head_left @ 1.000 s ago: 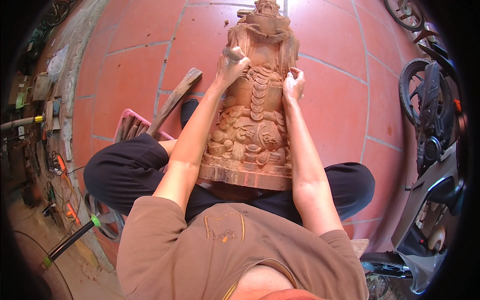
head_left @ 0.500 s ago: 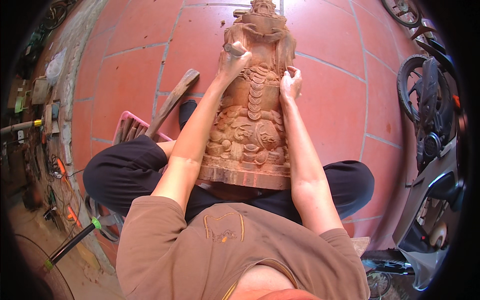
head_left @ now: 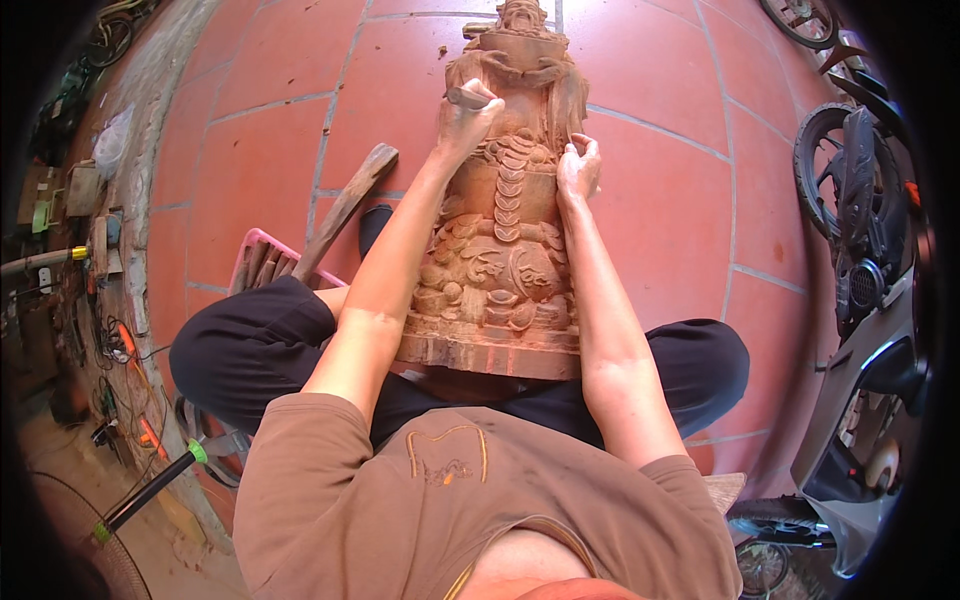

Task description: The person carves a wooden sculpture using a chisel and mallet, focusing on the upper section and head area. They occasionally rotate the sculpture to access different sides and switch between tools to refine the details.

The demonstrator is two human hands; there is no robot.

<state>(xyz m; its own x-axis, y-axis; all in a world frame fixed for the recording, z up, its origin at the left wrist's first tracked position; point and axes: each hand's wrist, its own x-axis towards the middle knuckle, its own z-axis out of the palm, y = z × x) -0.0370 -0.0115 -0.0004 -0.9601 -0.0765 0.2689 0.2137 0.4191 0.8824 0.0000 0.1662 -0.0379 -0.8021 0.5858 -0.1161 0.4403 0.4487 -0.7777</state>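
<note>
A carved reddish-brown wooden statue [head_left: 515, 265] lies on its back in front of me, its base against my lap and its bearded head at the far end. Over the left side of its chest, my left hand [head_left: 466, 122] is closed around the dark wooden handle [head_left: 468, 97] of a carving tool. The tool's working end is hidden. My right hand [head_left: 579, 170] rests along the statue's right edge with curled fingers. Whether anything is pinched in them I cannot make out.
Left of the statue, a wooden mallet [head_left: 345, 205] leans by a pink basket [head_left: 275, 240] of wooden-handled tools. Red tiles [head_left: 660, 200] cover the floor. A motorbike [head_left: 860, 400] stands at the right. A fan [head_left: 150, 490] and cables are at the lower left.
The tool handle in my left hand has tilted slightly and shows more of its side. My right hand and the statue keep nearly the same place.
</note>
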